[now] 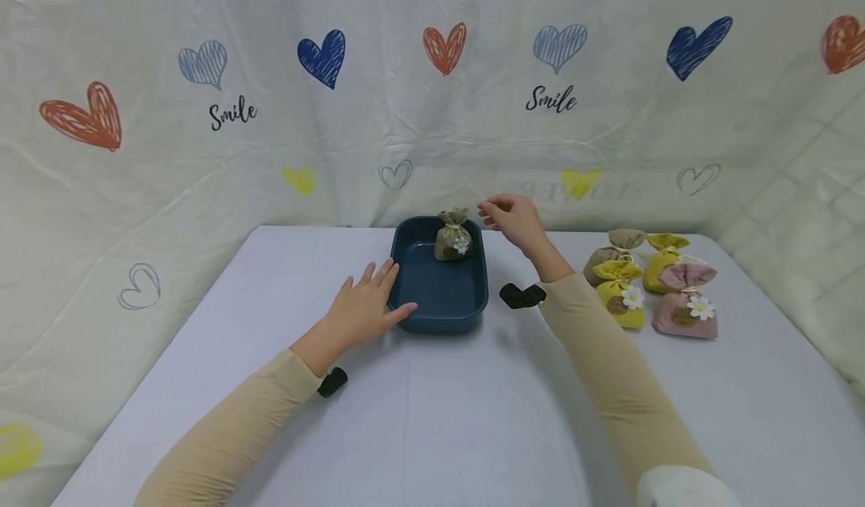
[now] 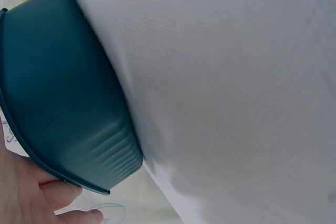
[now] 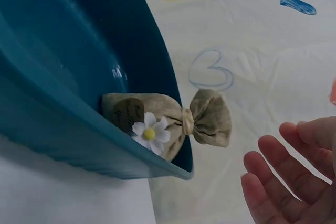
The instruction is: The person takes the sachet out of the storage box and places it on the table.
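Observation:
A dark teal plastic bin (image 1: 439,318) stands on the table. Inside its far right corner sits a small olive-beige drawstring sachet (image 1: 451,241), tied at the neck and decorated with a white flower; in the right wrist view the sachet (image 3: 173,108) leans upright against the wall. My left hand (image 1: 361,304) rests on the bin's left rim with fingers spread. In the left wrist view, the left hand's fingers (image 2: 58,195) touch the rim from outside. My right hand (image 1: 515,221) hovers just right of the sachet, apart from it, fingers loosely bent and holding nothing.
On the right of the table stand several tied sachets: a beige one (image 1: 611,250), a yellow one (image 1: 620,300), another yellow one (image 1: 662,263) and a pink one (image 1: 685,308). A white sheet (image 1: 378,131) printed with hearts hangs behind the table's far edge.

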A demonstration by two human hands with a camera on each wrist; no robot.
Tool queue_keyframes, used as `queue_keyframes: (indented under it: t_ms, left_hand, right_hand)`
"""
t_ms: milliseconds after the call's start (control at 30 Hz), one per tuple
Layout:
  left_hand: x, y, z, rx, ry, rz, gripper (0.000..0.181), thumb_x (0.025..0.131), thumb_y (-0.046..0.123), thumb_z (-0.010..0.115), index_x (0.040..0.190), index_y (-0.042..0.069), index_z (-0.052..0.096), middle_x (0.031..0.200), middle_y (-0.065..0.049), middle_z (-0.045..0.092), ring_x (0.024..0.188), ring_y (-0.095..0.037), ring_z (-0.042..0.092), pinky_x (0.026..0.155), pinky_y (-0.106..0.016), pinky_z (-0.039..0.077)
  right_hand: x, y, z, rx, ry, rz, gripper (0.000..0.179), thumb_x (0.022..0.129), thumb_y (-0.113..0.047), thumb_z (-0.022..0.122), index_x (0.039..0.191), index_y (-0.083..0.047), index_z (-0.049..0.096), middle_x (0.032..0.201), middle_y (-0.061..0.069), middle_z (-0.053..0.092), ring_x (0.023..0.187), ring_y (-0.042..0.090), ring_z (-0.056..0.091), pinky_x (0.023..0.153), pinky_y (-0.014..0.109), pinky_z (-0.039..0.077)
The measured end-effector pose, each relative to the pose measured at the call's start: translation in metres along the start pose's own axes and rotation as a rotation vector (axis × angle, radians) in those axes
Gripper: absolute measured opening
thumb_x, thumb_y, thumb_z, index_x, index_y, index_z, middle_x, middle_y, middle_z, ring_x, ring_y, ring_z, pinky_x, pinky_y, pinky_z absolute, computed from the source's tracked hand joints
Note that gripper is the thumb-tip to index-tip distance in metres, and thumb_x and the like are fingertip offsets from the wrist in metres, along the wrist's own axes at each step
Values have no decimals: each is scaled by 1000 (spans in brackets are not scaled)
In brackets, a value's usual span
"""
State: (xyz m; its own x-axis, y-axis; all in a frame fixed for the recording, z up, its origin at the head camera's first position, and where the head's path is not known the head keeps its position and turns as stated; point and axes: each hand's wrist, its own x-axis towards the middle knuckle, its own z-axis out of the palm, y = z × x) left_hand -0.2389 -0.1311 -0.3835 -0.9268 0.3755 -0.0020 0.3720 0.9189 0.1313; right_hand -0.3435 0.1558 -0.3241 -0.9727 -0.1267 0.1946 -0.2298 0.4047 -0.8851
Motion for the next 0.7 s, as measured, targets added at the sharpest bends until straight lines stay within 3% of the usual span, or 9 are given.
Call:
queue_keyframes:
  t_ms: [400,700]
  left_hand:
    - [1,-1,-1,3,-7,2,90,102,67,43,165,6,19,170,-10,14,154,-39,15,116,-67,22]
    - [-2,3,-5,-8,-21,-9,90,102,65,45,165,6,19,170,-11,14,154,-40,15,116,-67,21]
  right_hand:
    - [16,-4,20,188,29,163,39,109,-18,53,141,2,59,137,23,61,122,36,62,104,45,49]
    - [21,12,26,287,61,228,40,109,-13,53,144,4,54,147,23,52,127,39,58,104,47,48]
